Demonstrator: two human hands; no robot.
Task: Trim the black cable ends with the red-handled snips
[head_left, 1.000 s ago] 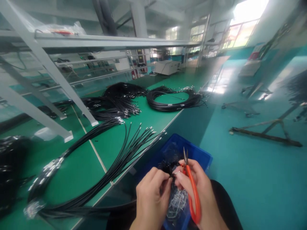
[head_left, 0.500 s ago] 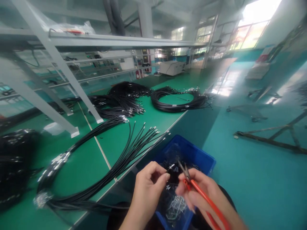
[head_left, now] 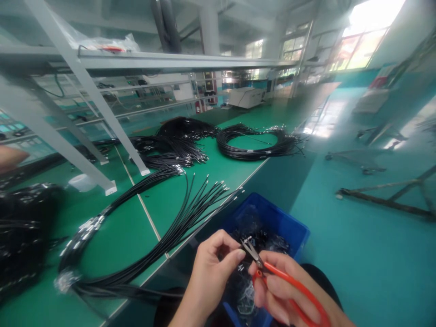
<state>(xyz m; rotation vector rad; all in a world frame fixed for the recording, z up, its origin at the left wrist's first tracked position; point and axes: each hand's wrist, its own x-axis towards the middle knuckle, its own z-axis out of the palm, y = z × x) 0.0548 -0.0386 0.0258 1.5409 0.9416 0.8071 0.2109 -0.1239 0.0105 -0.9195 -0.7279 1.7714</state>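
Observation:
My left hand [head_left: 216, 268] is closed in a pinch over the blue bin; thumb and forefinger hold the end of a thin black cable, mostly hidden by the fingers. My right hand [head_left: 284, 281] grips scissors [head_left: 257, 260] with orange handles. Their blades are slightly apart and point at the left fingertips, close to the cable end. Below both hands is the blue bin [head_left: 293, 227] with dark scraps, clear plastic and pale bits inside. A loop of black cables [head_left: 163, 247] with white-tipped ends lies on the green table, its lower strands running toward my lap.
More black cable coils [head_left: 245, 156] lie farther back on the green table [head_left: 132, 236]. A white shelf frame [head_left: 109, 122] stands on its left side. Another person's hand [head_left: 12, 159] shows at the left edge, near a dark bundle [head_left: 27, 231]. A metal stand [head_left: 384, 200] is on the floor at right.
The scissors dropped from upright in my right hand, swung to point left, and their blades came up to my left fingertips. Another person's hand appeared at the left edge.

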